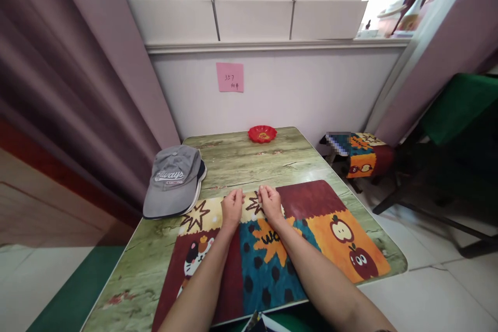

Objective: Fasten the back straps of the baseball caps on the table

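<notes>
My left hand (232, 208) rests near the far edge of the patterned mat (303, 198), with its fingers curled in a loose fist. A short gap to the right, my right hand (270, 201) is curled the same way, thumb against the fingers. Nothing shows in either hand. Both forearms lie across the mat, which has patches with a cat, stars, lettering and apples. Left of my hands, a stack of caps (173, 179) sits at the table's side, a grey one on top. A red scalloped dish (262, 134) stands beyond my hands at the back.
The wood-patterned table (233, 161) stands against a white wall with a pink note (230, 77). Purple curtains (97, 52) hang at the left. On the right are a low stool with a patterned cover (363, 161) and a chair with green cloth (459, 106).
</notes>
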Tool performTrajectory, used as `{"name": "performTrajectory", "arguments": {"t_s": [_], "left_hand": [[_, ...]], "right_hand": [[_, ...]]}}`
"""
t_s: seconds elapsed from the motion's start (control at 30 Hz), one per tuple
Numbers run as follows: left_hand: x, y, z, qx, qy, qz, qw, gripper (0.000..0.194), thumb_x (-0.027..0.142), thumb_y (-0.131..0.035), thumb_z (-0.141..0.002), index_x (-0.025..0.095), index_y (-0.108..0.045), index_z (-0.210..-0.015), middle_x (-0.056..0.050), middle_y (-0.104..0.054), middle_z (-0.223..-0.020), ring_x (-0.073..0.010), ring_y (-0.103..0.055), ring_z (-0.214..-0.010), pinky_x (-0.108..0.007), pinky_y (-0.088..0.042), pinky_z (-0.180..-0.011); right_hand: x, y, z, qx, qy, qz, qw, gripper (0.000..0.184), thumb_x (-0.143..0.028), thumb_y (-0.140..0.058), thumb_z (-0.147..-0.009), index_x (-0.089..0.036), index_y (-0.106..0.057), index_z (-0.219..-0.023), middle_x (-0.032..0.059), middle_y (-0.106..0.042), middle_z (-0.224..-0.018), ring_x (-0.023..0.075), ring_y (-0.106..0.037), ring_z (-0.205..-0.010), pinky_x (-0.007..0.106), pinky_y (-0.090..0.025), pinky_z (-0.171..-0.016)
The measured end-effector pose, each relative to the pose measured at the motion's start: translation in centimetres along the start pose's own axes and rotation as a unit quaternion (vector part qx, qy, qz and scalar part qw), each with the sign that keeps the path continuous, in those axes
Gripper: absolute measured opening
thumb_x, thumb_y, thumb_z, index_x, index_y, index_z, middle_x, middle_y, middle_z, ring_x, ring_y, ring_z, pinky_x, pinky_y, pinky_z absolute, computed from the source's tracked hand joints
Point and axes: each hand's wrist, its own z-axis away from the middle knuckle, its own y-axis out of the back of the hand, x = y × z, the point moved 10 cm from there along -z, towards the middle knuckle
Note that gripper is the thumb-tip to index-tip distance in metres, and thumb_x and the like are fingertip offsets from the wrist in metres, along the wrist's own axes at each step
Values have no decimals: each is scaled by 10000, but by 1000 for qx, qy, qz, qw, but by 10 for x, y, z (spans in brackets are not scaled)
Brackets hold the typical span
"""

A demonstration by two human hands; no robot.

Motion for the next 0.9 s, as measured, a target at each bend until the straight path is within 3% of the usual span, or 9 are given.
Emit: {"name": "performTrajectory", "arguments": {"t_s": [0.3, 0.47, 0.57, 0.7, 0.8, 0.9], "left_hand": [[1, -1, 1, -14, 27, 43, 999, 486, 631, -518, -832, 183, -623, -677, -8, -577, -536, -136, -502, -467, -244, -392, -466], [15, -3, -12, -44, 66, 83, 993, 560, 714, -523, -794, 177, -577, -640, 16, -506, -480, -100, -409, -378, -229, -320, -393], [45, -2, -30, -58, 76, 106, 990, 556, 718, -569, -768, 177, -569, -642, 29, -481, -474, -90, -411, -378, -215, -307, -389], [106, 4, -51, -41, 70, 176, 981, 549, 705, -622, -746, 178, -546, -613, 44, -447, -459, -70, -386, -365, -205, -277, -380], [145, 7, -56, -34, 56, 193, 979, 601, 744, -543, -784, 180, -545, -579, 37, -430, -435, -73, -372, -354, -217, -262, -375], [158, 6, -54, -32, 51, 173, 983, 698, 799, -405, -818, 182, -545, -523, 21, -411, -402, -78, -342, -340, -234, -243, -374]], "right_hand": [[1, -12, 5, -30, -10, 62, 998, 363, -542, -646, -791, -191, -606, -704, -4, -612, -572, 129, -546, -486, 222, -409, -450], [-7, -17, -12, -16, -28, 59, 998, 328, -517, -662, -764, -196, -603, -734, -8, -630, -590, 105, -482, -443, 217, -369, -430], [-31, -28, -35, -24, -31, 58, 998, 367, -540, -648, -777, -187, -606, -685, -19, -591, -552, 89, -436, -423, 214, -341, -421], [-86, -43, -62, -18, -30, 50, 998, 517, -677, -566, -803, -187, -577, -639, -40, -496, -481, 85, -402, -395, 216, -294, -396], [-123, -53, -71, -13, -27, 59, 998, 618, -773, -469, -811, -197, -546, -600, -43, -460, -447, 89, -375, -377, 226, -275, -387], [-147, -59, -72, -13, 27, 114, 993, 698, -814, -328, -843, -206, -532, -568, -28, -462, -430, 104, -399, -389, 241, -306, -420]]}}
